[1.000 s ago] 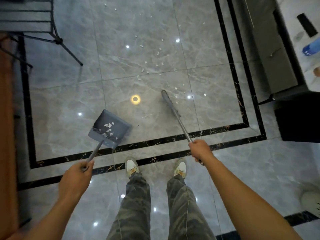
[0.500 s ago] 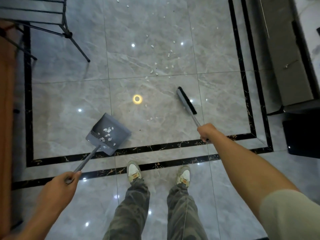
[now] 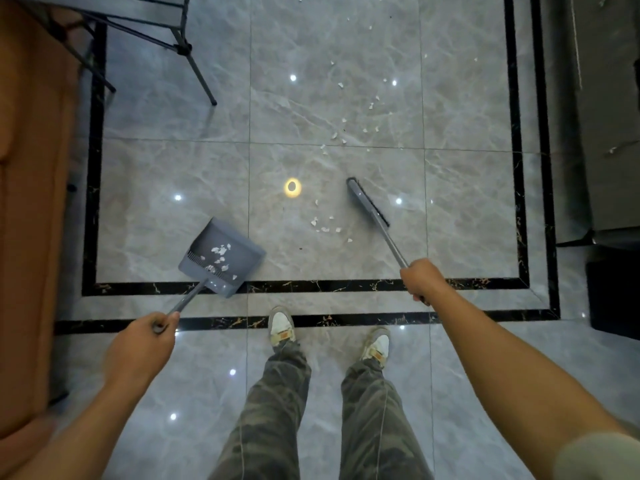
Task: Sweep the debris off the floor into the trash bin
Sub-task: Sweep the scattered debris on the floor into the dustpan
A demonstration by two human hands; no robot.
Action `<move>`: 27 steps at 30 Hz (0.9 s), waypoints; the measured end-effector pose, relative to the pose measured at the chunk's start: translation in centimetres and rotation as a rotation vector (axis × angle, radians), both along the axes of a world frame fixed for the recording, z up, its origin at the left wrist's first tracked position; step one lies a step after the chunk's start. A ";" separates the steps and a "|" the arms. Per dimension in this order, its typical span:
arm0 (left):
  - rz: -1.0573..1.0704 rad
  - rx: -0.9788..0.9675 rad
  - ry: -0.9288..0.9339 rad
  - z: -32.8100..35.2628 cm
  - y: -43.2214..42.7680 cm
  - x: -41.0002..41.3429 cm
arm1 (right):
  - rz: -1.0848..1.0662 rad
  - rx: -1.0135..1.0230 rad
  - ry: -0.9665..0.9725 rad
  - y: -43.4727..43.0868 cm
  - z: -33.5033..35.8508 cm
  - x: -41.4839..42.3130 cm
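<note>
On the grey marble floor [image 3: 467, 209], just ahead of the person's feet, a small cluster of white debris [image 3: 325, 226] lies between the dustpan [image 3: 242, 249] and the broom [image 3: 367, 202]. More white scraps [image 3: 353, 116] are scattered farther out, across the tile joint and up toward the top of the view.

The left hand [image 3: 142, 344] grips the end of the dustpan's long handle, fingers curled round it. The grey pan sits low and tilted at the left, its rear corner over the inner black border strip [image 3: 346, 285], and it already carries a scatter of white bits [image 3: 220, 253] inside.

The right hand [image 3: 420, 280] is wrapped round the broom's metal handle, arm stretched forward. The dark brush head is angled down at the floor just right of the small cluster — whether the bristles touch the tile cannot be told.

A bright ring of reflected light [image 3: 293, 187] shows on the tile between the two tools. Two pale shoes [image 3: 281, 323] stand at the outer black strip, below camouflage trousers [image 3: 277, 410]. Thin metal legs [image 3: 197, 71] cross the upper left corner, beside an orange-brown surface [image 3: 31, 202] along the left edge.
</note>
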State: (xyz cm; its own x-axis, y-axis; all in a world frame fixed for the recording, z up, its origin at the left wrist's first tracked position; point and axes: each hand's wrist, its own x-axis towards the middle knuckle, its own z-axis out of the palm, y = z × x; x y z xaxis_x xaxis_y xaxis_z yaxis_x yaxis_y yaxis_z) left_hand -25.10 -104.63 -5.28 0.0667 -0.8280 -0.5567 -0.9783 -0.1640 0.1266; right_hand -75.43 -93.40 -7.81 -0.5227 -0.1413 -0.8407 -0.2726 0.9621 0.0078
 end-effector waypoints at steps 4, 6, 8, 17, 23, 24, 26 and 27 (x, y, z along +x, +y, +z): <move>0.013 0.006 -0.005 0.6 0.6 1.3 | 0.055 0.011 -0.121 -0.6 -1.0 4.5; 0.039 0.009 0.010 1.4 0.8 1.3 | 0.102 0.021 -0.112 -0.5 -0.1 5.9; 0.077 0.012 0.024 1.9 1.1 1.6 | 0.189 0.037 -0.040 -0.5 0.8 6.3; 0.109 -0.013 0.062 1.7 1.9 5.8 | 0.157 -0.139 -0.040 -8.0 -1.8 6.0; 0.126 -0.013 0.080 2.6 3.8 6.1 | 0.337 -0.047 -0.074 -9.2 -4.9 9.0; 0.135 -0.016 0.074 2.7 4.2 6.2 | 0.395 -0.033 -0.070 -8.7 -5.1 9.2; 0.146 -0.019 0.047 3.0 4.7 6.1 | 0.533 -0.027 -0.065 -7.4 -5.1 9.0; 0.154 -0.020 0.040 3.1 5.0 5.9 | 0.607 -0.020 -0.057 -6.6 -4.8 8.6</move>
State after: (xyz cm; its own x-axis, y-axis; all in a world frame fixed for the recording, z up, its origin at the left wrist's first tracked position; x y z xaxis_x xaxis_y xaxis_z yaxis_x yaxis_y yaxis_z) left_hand -19.22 -99.63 -2.13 0.1721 -0.8205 -0.5452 -0.9358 -0.3090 0.1696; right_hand -66.86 -99.99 -12.57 -0.2978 -0.4161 -0.8592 -0.7717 0.6348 -0.0399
